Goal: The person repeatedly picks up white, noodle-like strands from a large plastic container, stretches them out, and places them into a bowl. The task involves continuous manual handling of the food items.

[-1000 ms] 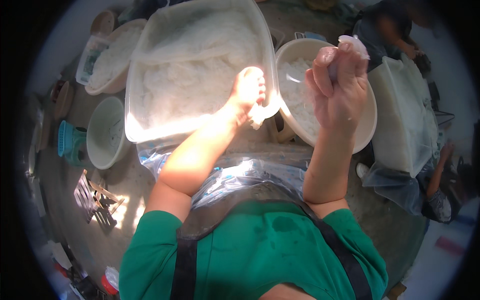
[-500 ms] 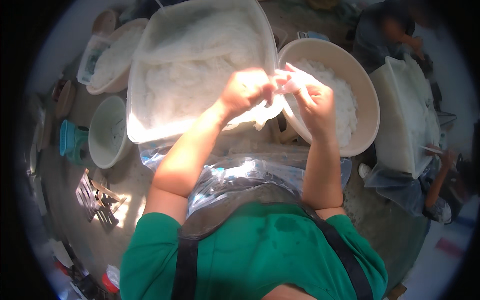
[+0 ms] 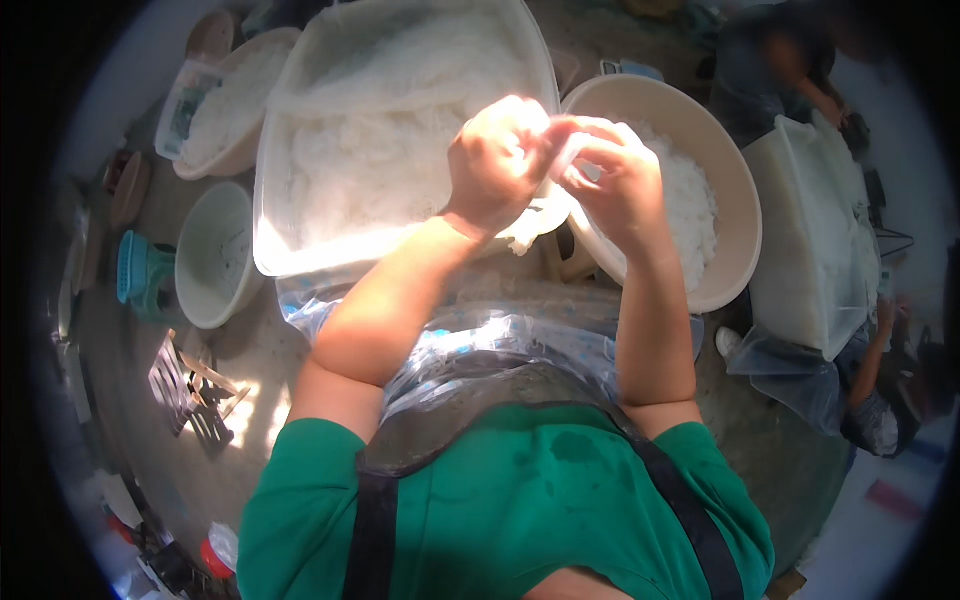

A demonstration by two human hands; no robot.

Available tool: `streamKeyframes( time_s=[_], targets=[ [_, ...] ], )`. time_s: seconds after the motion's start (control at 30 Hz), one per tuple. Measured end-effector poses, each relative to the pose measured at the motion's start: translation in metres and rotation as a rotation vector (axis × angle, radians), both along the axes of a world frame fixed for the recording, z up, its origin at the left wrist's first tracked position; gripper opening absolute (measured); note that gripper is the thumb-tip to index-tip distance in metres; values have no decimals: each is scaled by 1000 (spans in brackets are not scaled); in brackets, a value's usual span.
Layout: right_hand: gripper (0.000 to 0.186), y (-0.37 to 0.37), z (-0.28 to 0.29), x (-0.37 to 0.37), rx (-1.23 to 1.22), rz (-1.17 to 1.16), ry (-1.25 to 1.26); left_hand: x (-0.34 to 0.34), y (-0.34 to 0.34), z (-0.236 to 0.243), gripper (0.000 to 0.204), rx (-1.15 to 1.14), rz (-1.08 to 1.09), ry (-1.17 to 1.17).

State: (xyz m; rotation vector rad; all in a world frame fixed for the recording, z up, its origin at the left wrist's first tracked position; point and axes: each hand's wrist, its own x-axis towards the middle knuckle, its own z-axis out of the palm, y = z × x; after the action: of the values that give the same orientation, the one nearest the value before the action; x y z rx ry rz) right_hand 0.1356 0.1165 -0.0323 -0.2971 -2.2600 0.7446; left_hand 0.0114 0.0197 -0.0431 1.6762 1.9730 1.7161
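My left hand (image 3: 500,158) is curled closed over the right edge of the large white tub (image 3: 300,262), which holds a mass of pale, translucent stuff (image 3: 370,175); glare hides what its fingers grip. My right hand (image 3: 615,175) meets it, fingers pinched on a small pale, translucent piece (image 3: 572,150). Beneath the right hand is a round cream basin (image 3: 738,210) of white shreds (image 3: 690,210). A pale scrap (image 3: 522,238) hangs at the tub's lower right corner.
An oval basin (image 3: 238,150) of white stuff and an empty-looking round bowl (image 3: 200,305) stand left, near a turquoise stool (image 3: 135,270) and slatted object (image 3: 180,385). Another white tub (image 3: 800,280) stands right, with two co-workers (image 3: 770,60) (image 3: 880,400) beside it. Plastic sheeting (image 3: 450,340) covers my lap.
My right hand has come down and left from its raised position to meet my left hand. The left hand has shifted up slightly, and the two now work closely together over the tub's edge.
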Motion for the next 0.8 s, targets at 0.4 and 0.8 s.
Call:
streamKeyframes(
  time_s=[0.4,0.8],
  targets=[
    [19,26,-16,10,-1186,463,716,3,-13,-32,15,-170,-443,-98],
    [30,11,-62,38,79,-343,-29,-18,-26,-54,21,139,-350,-1870]
  ],
)
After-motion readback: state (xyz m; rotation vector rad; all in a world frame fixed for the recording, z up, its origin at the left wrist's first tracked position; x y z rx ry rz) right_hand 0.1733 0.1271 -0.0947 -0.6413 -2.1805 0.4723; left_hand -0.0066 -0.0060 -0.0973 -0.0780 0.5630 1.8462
